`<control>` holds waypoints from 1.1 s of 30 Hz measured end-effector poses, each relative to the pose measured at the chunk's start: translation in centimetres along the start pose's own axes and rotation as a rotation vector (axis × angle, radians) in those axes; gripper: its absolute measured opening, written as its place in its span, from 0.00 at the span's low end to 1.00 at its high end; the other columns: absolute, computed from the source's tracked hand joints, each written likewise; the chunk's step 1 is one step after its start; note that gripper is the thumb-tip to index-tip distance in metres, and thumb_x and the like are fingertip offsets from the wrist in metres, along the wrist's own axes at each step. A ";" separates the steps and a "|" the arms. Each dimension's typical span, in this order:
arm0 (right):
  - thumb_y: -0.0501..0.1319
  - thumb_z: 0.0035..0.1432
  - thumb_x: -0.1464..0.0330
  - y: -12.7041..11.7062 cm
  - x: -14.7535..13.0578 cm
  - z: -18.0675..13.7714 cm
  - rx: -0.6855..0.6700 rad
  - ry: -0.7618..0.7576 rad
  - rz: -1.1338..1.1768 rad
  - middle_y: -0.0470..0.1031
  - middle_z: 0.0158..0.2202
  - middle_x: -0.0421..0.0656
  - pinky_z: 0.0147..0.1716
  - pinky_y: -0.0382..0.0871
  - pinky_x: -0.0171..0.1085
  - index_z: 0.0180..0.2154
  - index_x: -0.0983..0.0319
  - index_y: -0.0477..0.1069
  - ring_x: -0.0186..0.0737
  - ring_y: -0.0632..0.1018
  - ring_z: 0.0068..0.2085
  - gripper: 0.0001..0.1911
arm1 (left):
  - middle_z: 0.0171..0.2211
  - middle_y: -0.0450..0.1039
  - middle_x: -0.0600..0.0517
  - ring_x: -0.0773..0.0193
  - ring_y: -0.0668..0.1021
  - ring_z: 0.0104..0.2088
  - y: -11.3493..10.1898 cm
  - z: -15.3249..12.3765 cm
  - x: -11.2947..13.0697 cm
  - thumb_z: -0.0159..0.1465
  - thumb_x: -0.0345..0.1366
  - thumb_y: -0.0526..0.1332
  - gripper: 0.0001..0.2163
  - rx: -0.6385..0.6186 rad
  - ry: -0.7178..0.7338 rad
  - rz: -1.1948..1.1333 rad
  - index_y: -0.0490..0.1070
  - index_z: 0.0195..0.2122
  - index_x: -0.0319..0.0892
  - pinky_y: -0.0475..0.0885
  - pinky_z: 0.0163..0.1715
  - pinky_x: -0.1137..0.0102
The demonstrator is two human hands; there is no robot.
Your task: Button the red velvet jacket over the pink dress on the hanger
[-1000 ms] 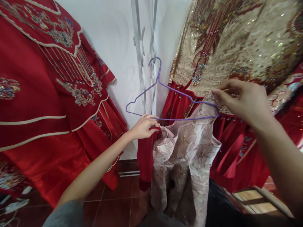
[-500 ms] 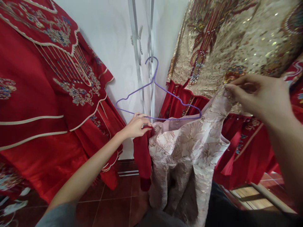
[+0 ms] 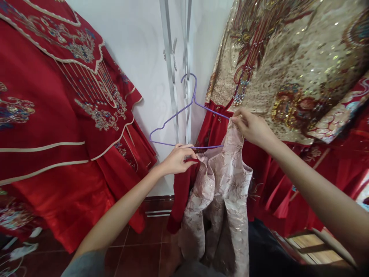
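Note:
A purple wire hanger hangs in mid-air before a white wall, its hook up. My left hand is closed on the hanger's bottom bar, together with the edge of a pale pink brocade garment that has a red lining. My right hand pinches the top of the pink garment against the hanger's right arm. The garment drops from both hands toward the floor.
A red embroidered robe hangs on the left. A gold sequinned robe with red trim hangs on the right. A metal stand rises by the wall between them. Dark red floor tiles lie below.
My right hand has slid left along the hanger's right arm, carrying the pink fabric with it. The garment now hangs narrower. My left hand has kept its grip.

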State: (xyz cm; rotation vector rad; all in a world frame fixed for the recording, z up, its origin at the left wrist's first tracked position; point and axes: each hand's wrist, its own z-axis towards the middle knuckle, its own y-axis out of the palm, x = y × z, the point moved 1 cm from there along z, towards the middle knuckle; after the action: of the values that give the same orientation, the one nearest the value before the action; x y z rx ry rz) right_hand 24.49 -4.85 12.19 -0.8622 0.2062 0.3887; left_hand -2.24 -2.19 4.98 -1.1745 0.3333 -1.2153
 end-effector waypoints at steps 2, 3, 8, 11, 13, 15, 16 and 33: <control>0.51 0.63 0.62 0.7 0.5 -0.2 0.008 -0.023 0.022 0.73 0.28 0.41 0.32 0.62 0.37 0.42 0.59 0.68 0.42 0.73 0.28 0.11 | 0.39 0.80 0.51 0.55 0.72 0.56 -0.9 -0.1 -0.2 0.60 0.33 0.61 0.02 0.071 0.026 -0.024 0.73 0.31 0.45 0.60 0.58 0.56; 0.49 0.64 0.63 0.9 0.7 -0.3 0.033 -0.039 0.014 0.74 0.29 0.43 0.33 0.62 0.37 0.42 0.59 0.68 0.42 0.74 0.30 0.12 | 0.38 0.80 0.51 0.56 0.74 0.55 -1.5 -0.3 -0.4 0.61 0.34 0.61 0.02 0.116 0.036 -0.026 0.72 0.31 0.45 0.61 0.58 0.57; 0.53 0.64 0.58 0.4 1.7 0.3 0.193 -0.117 -0.042 0.75 0.27 0.42 0.32 0.59 0.35 0.39 0.60 0.72 0.38 0.72 0.27 0.15 | 0.43 0.79 0.49 0.56 0.76 0.52 -6.2 -2.5 -3.1 0.59 0.37 0.63 0.04 0.425 -0.118 0.183 0.74 0.32 0.44 0.56 0.60 0.55; 0.56 0.62 0.55 -0.4 2.0 0.9 0.221 -0.112 -0.032 0.74 0.26 0.40 0.29 0.57 0.33 0.38 0.60 0.74 0.33 0.67 0.22 0.16 | 0.43 0.79 0.49 0.57 0.77 0.50 -8.6 -5.1 -5.9 0.58 0.41 0.64 0.07 0.515 -0.227 0.232 0.74 0.32 0.44 0.53 0.62 0.53; 0.56 0.62 0.55 -0.6 1.9 1.0 0.217 -0.101 -0.019 0.74 0.25 0.40 0.28 0.57 0.33 0.38 0.60 0.74 0.32 0.65 0.21 0.17 | 0.43 0.79 0.48 0.56 0.78 0.48 -9.5 -6.8 -7.7 0.58 0.43 0.63 0.09 0.545 -0.298 0.177 0.74 0.32 0.43 0.54 0.62 0.53; 0.56 0.62 0.55 -0.5 1.8 1.0 0.217 -0.092 -0.010 0.73 0.25 0.39 0.28 0.57 0.32 0.37 0.60 0.74 0.31 0.65 0.21 0.16 | 0.41 0.79 0.46 0.55 0.79 0.44 -9.9 -8.2 -9.1 0.56 0.46 0.64 0.13 0.556 -0.378 0.054 0.73 0.33 0.41 0.65 0.56 0.56; 0.57 0.62 0.55 -0.3 1.8 0.9 0.219 -0.090 -0.007 0.73 0.24 0.39 0.28 0.57 0.32 0.37 0.60 0.74 0.31 0.65 0.21 0.16 | 0.40 0.79 0.45 0.55 0.79 0.43 -9.9 -8.7 -9.6 0.55 0.47 0.64 0.14 0.548 -0.406 -0.004 0.73 0.33 0.41 0.69 0.52 0.59; 0.57 0.61 0.52 -0.1 1.9 1.1 0.150 -0.046 0.003 0.71 0.22 0.39 0.28 0.58 0.33 0.37 0.60 0.73 0.34 0.66 0.22 0.18 | 0.37 0.80 0.45 0.53 0.79 0.40 -11.0 -7.0 -10.6 0.55 0.50 0.63 0.17 0.350 -0.459 0.034 0.77 0.33 0.39 0.71 0.48 0.62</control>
State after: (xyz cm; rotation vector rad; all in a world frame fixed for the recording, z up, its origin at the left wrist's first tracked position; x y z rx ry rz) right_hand 26.25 -3.60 12.32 -0.7044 0.1914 0.3907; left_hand -17.51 4.42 7.31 -1.0951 -0.1973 -0.8948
